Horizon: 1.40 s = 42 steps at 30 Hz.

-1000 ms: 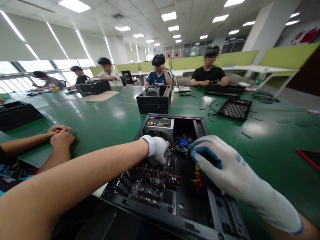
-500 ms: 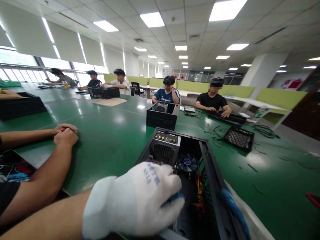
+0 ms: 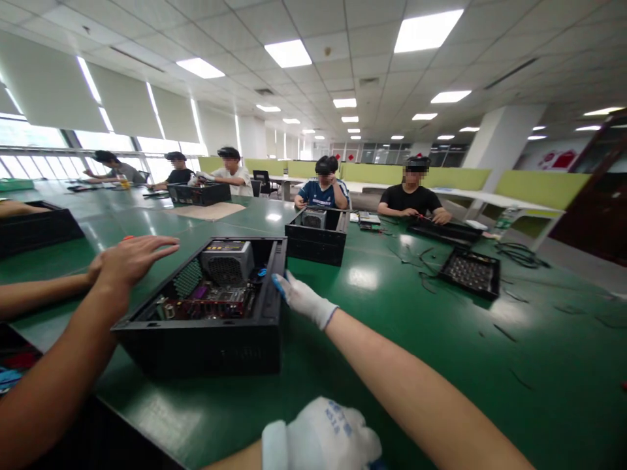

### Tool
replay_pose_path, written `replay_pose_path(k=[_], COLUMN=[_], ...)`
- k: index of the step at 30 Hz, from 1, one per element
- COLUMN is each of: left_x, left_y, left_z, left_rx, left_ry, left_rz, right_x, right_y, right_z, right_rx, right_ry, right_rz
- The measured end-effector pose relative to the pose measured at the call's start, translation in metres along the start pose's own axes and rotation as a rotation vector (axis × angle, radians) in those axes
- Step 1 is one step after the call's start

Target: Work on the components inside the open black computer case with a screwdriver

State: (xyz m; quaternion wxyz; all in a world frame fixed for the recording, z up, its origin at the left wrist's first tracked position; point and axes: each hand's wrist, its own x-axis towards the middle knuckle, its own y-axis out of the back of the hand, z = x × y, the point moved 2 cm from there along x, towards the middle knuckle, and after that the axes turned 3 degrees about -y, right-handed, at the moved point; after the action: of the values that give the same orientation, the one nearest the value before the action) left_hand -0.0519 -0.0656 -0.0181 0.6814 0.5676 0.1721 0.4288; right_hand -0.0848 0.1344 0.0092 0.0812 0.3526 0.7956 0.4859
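From where I watch, at the far left a co-worker's bare hand [image 3: 137,258] reaches out flat beside the back-left edge of the computer case [image 3: 203,349]; something orange peeks out behind it, too covered to name. The case sits on the green table [image 3: 406,346], its top side uncovered. Inside I make out a circuit board [image 3: 230,295], its lower part hidden by the near wall, and behind it a grey power box [image 3: 228,266]. Farther right, the fan [image 3: 262,272] shows only as a scrap of blue past the right-hand rim. My right hand [image 3: 304,299] is just outside that wall, its blue-coated fingertips [image 3: 277,283] appearing to touch the outer face near the top; the fingers are extended, resting against the case rather than wrapped around it. A second case [image 3: 316,243] stands beyond. My left hand [image 3: 323,434] is low in the view, well apart from the nearer case, its fingers curled under and its lower part cut off by the bottom edge, so I cannot tell whether it holds anything.
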Motion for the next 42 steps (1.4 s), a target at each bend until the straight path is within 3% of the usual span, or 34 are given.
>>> replay_pose_path(k=[3,6,9,13,18,23,28,35,38,42], left_x=[0.022,0.029,0.027,0.024,0.025,0.032,0.042,0.045,0.038,0.028], left_y=[-0.020,-0.036,-0.047,-0.058,-0.063,-0.077,-0.095,-0.067,-0.065,-0.065], left_z=[-0.022,-0.044,-0.061,-0.068,-0.072,-0.083,-0.093,-0.088,-0.088,-0.093], left_rx=[-0.003,0.004,0.007,0.012,0.005,-0.016,-0.040,0.007,0.002,-0.008], left_ry=[-0.009,0.018,0.057,0.045,0.062,0.064,0.133,0.210,0.186,0.142], left_rz=[-0.053,-0.047,-0.009,-0.024,-0.051,-0.252,-0.333,-0.412,-0.294,0.013], right_x=[0.029,0.028,0.017,0.019,0.058,0.110,0.137,0.123,0.099,0.041], right_y=[-0.010,-0.002,0.023,0.069,0.112,0.121,0.120,0.123,0.121,0.116], right_z=[-0.003,0.018,0.059,0.115,0.154,0.172,0.181,0.166,0.150,0.119], right_rx=[-0.028,-0.067,-0.156,-0.340,-0.530,-0.629,-0.692,-0.747,-0.764,-0.773], right_ry=[-0.007,-0.075,-0.191,-0.340,-0.401,-0.389,-0.420,-0.401,-0.341,-0.233], right_rz=[-0.084,-0.132,-0.113,-0.006,0.081,0.046,0.062,0.087,0.081,0.078])
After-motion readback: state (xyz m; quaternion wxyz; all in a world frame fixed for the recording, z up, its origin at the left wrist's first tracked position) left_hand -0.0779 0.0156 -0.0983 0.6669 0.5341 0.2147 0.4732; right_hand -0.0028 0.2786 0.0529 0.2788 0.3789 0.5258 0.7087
